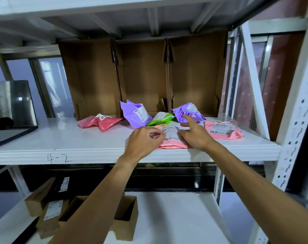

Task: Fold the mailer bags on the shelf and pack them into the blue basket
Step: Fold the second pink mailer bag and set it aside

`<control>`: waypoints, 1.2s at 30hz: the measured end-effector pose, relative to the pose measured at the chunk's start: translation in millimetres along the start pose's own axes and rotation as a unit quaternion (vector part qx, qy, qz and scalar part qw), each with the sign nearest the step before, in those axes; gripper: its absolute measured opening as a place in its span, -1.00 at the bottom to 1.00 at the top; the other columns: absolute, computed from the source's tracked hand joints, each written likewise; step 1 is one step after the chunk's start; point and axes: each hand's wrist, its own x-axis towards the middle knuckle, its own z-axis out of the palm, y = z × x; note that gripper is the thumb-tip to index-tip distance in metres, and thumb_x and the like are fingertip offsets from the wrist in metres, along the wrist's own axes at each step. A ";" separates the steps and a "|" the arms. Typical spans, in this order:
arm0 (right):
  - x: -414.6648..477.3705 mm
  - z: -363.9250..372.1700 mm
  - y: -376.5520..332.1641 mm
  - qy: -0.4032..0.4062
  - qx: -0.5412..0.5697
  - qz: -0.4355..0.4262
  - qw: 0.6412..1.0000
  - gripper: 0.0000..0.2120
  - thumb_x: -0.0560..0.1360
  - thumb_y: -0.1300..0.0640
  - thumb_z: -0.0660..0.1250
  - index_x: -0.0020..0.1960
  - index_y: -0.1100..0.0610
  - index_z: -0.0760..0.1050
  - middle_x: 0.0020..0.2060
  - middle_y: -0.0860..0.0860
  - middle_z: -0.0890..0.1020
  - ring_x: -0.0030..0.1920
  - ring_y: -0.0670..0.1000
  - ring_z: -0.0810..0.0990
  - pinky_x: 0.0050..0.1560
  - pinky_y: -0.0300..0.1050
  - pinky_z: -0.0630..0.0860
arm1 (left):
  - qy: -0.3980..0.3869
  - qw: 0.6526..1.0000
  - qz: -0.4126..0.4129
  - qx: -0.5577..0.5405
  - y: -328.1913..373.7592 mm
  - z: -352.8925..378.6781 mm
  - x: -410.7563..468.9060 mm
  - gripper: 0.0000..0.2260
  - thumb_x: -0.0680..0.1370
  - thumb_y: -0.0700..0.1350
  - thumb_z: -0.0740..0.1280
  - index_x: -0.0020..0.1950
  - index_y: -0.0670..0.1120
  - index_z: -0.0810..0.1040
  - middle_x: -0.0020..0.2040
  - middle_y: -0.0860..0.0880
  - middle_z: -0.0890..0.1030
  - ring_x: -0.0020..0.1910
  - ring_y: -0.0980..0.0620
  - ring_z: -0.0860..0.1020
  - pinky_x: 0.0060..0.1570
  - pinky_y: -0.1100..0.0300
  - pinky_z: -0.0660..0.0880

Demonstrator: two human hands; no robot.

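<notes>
The pink bag (pixel 170 139) lies between both hands at the shelf (pixel 79 143) front. The left hand (pixel 144 140) pinches its left edge, and the right hand (pixel 195 136) rests spread-fingered on its right.

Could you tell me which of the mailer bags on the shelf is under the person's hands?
The light pink bag at the front edge of the shelf, between the left hand and right hand. The other light pink bag lies untouched farther right.

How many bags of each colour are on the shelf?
dark pink bags: 1
light pink bags: 2
purple bags: 2
green bags: 1
total: 6
</notes>
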 end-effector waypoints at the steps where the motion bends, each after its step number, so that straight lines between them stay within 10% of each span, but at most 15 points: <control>1: -1.3 -0.9 -1.2 -0.004 0.017 -0.001 1.000 -0.41 0.58 0.08 0.27 0.55 -0.11 0.14 0.39 -0.04 0.50 0.12 0.08 0.63 0.19 0.02 0.53 | -0.010 1.000 0.003 -0.003 0.6 0.4 0.2 -0.81 0.50 0.14 0.41 0.01 0.13 0.74 0.05 0.23 0.70 0.03 0.23 0.61 0.05 0.10 0.60; 13: -10.5 -5.2 -4.1 -0.001 0.108 -0.036 0.993 -0.32 0.54 0.27 0.28 0.52 -0.22 0.19 0.44 -0.04 0.43 0.22 0.10 0.58 0.19 0.03 0.55 | -0.174 0.980 0.003 0.099 40.6 12.9 -9.7 -0.14 0.33 0.48 0.39 0.53 0.12 0.33 0.53 0.11 0.37 0.46 0.03 0.36 0.35 0.05 0.36; 20: -20.1 -17.0 4.0 0.033 0.109 -0.031 0.993 -0.45 0.56 0.18 0.22 0.50 -0.15 0.28 0.37 -0.02 0.50 0.26 0.02 0.54 0.34 0.08 0.45 | -0.114 0.990 0.084 -0.023 61.9 35.1 -9.4 -0.52 0.53 0.00 0.42 0.45 0.08 0.42 0.43 0.08 0.48 0.37 0.04 0.43 0.24 0.23 0.35; 36: -52.4 -86.9 35.4 0.127 -0.011 0.008 0.992 -0.70 0.54 0.31 0.20 0.11 0.17 0.67 0.08 0.06 0.67 0.14 0.05 0.60 0.15 -0.18 0.48 | -0.097 0.978 0.182 -0.021 115.5 92.5 7.5 -0.54 0.55 -0.16 0.42 0.46 -0.02 0.48 0.42 0.00 0.53 0.37 0.01 0.45 0.24 0.36 0.28</control>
